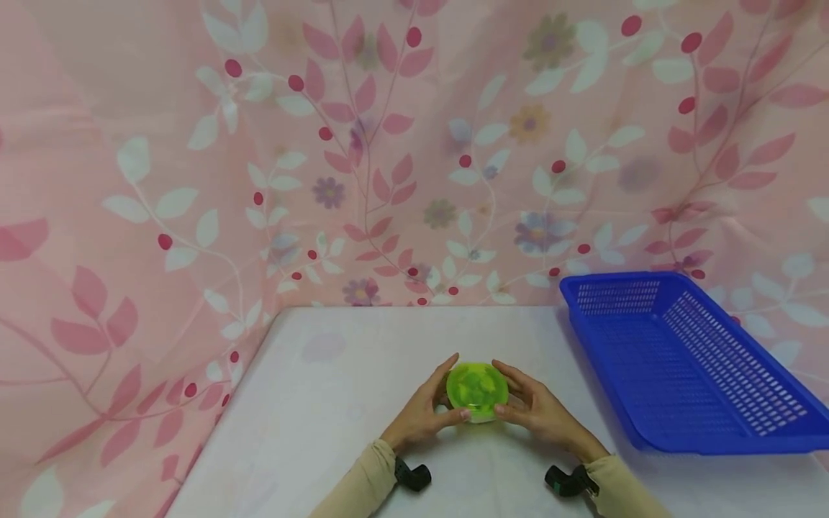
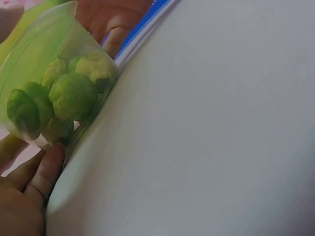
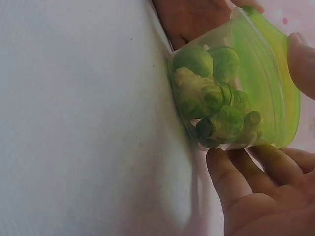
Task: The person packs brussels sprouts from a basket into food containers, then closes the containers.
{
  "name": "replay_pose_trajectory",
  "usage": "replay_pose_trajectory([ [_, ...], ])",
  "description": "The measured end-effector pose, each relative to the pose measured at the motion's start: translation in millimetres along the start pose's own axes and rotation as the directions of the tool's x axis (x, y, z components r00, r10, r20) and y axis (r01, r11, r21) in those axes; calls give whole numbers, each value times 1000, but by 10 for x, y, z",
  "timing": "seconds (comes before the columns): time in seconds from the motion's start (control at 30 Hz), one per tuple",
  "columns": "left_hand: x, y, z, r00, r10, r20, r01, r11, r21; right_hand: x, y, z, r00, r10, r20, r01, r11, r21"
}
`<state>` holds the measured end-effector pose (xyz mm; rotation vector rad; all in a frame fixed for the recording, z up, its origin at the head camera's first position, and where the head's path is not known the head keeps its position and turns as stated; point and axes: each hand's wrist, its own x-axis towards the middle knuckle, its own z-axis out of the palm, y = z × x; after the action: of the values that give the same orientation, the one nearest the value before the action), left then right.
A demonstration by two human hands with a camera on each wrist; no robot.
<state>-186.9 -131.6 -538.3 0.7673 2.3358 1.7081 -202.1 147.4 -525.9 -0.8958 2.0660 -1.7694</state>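
A small clear plastic food container with a bright green lid (image 1: 478, 388) stands on the white table in front of me. Through its clear wall several Brussels sprouts (image 2: 74, 97) show in the left wrist view, and more sprouts (image 3: 224, 123) appear in the right wrist view. My left hand (image 1: 421, 414) holds the container's left side, thumb near the front of the lid. On the opposite side my right hand (image 1: 540, 411) grips it the same way, fingers along the wall and thumb at the lid's edge. The lid covers the top.
A blue plastic basket (image 1: 673, 385) with slotted sides sits on the right of the white table (image 1: 311, 403). Behind and to the left hangs a pink floral cloth (image 1: 401, 158). Each wrist wears a black camera.
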Motion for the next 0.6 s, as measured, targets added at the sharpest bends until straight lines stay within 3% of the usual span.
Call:
replay_pose_trajectory([
  [0.13, 0, -18, -11, 1000, -28, 5, 28, 1000, -4, 2, 13, -4, 1000, -2, 7, 2, 1000, -7],
  [0.37, 12, -20, -27, 999, -26, 37, 26, 1000, 12, -12, 7, -14, 999, -45, -6, 45, 999, -24],
  [0.6, 7, -35, -25, 998, -39, 44, 36, 996, 79, -6, -6, 1, 999, -45, -20, 44, 998, -44],
])
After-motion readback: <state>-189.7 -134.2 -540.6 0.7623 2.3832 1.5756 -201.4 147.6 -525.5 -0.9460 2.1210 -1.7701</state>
